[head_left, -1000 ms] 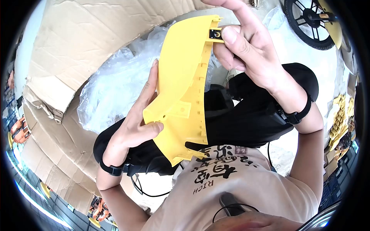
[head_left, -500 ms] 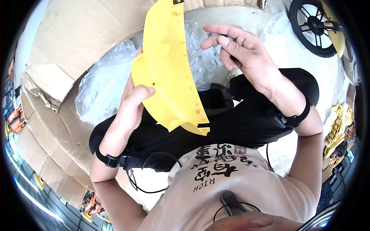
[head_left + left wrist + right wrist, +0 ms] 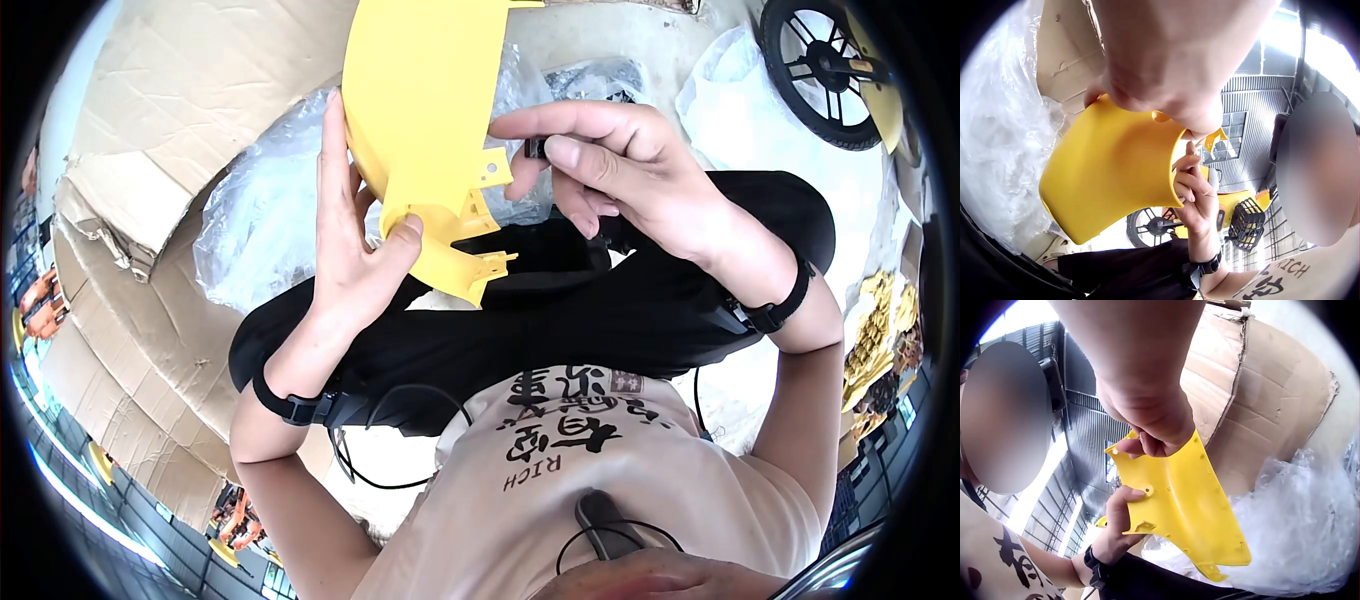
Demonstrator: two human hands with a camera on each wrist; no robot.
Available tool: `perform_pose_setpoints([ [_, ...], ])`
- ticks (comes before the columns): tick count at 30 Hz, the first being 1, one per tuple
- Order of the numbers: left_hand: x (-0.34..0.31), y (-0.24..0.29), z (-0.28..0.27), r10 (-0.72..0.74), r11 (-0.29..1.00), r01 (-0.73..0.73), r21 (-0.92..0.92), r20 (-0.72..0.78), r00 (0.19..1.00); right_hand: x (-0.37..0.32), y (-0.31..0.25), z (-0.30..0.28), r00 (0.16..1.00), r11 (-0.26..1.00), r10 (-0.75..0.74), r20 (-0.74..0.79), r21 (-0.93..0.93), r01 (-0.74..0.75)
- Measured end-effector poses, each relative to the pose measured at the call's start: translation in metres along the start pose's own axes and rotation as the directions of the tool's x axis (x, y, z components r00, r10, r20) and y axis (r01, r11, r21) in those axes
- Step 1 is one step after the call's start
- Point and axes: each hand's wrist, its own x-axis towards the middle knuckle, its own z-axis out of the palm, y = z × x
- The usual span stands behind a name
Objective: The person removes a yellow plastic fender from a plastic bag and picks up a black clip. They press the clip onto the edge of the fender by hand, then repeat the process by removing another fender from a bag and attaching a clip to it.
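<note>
A curved yellow plastic panel (image 3: 425,90) is gripped by my left hand (image 3: 355,255), its thumb on the near face and its fingers along the left edge. Pinched in my right hand (image 3: 645,185) is a small black clip (image 3: 535,148), between thumb and fingers. Just left of the clip, a yellow tab (image 3: 491,168) with a round hole sticks out from the panel's edge. The right wrist view shows the panel's inner face (image 3: 1188,512), with ribs and a hole near the left thumb; there the right hand covers the clip.
Clear plastic bags (image 3: 265,215) lie beyond the knees, over flattened cardboard (image 3: 160,100). At the upper right stands a black spoked wheel (image 3: 825,75). Yellow parts (image 3: 875,325) are heaped far right. Black-trousered legs (image 3: 520,340) are beneath the hands.
The left hand has turned the panel and brought its tabbed edge beside the right hand. My right hand left the clip at the panel's top edge and now shows another black clip between its fingers.
</note>
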Motion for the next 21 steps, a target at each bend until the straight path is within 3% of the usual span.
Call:
perform_pose_setpoints([
  [2, 0.0008, 0.0010, -0.0003, 0.010, 0.995, -0.010, 0.096, 0.002, 1.000, -0.0025, -0.0026, 0.0003, 0.995, 0.996, -0.089, 0.034, -0.022, 0.090],
  [8, 0.0018, 0.0026, 0.0029, 0.037, 0.994, -0.041, 0.103, 0.039, 0.999, -0.0037, -0.0022, -0.0027, 0.982, 0.998, -0.060, 0.177, 0.040, 0.054],
  [21, 0.0016, -0.0029, 0.0047, 0.034, 0.989, -0.043, 0.145, 0.061, 0.998, -0.0050, 0.0007, 0.0006, 0.990, 0.993, -0.004, 0.140, 0.117, -0.013],
])
